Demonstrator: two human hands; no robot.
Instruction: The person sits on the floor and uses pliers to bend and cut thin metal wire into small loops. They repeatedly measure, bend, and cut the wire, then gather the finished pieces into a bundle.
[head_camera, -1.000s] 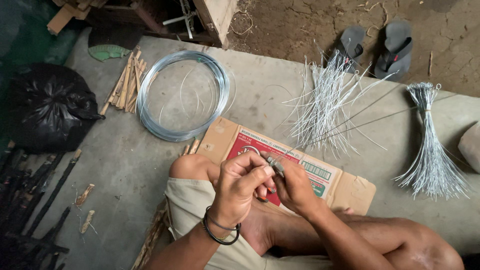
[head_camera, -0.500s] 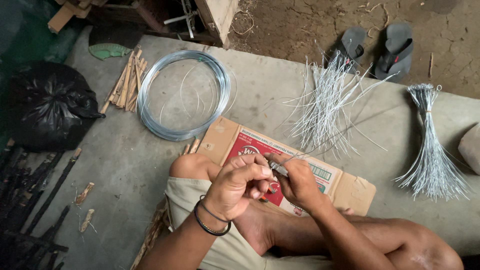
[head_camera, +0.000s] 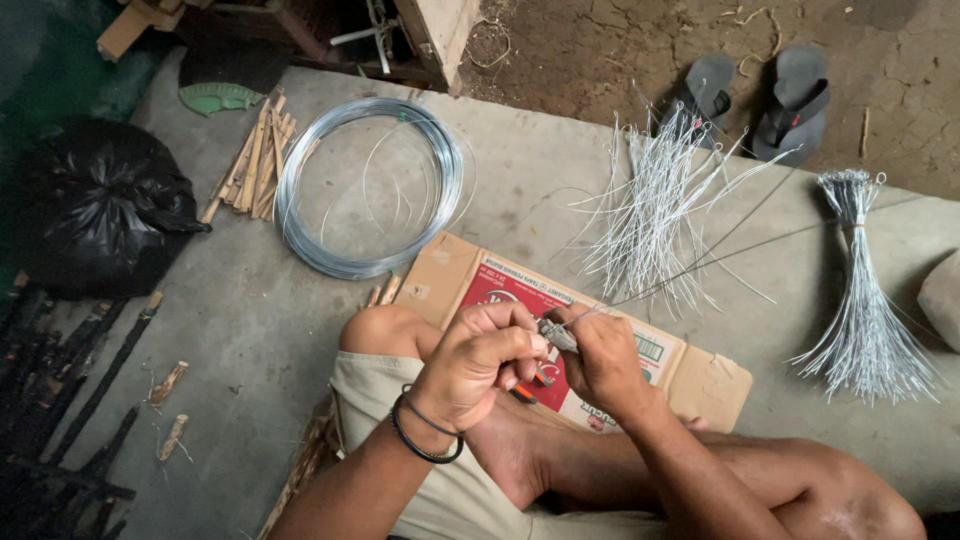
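Pinched at frame centre between left hand (head_camera: 478, 368) and right hand (head_camera: 600, 358), thin wire (head_camera: 700, 262) running upper right, tool apparently half hidden.

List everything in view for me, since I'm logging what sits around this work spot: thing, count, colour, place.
wire coil: one, silver-grey, on the concrete floor, upper middle
loose cut wires: one spread pile, silver, right of the coil
tied wire bundle: one, silver, far right
long wire: one, grey, running from the hands toward the upper right
pliers: one, grey jaws, between the hands
cardboard sheet: one, brown with red print, under the hands
wood sticks: one small heap, tan, left of the coil
black bag: one, far left
sandals: two, grey, on the dirt, top right
left hand: on the pliers, black bands at the wrist
right hand: gripping the pliers
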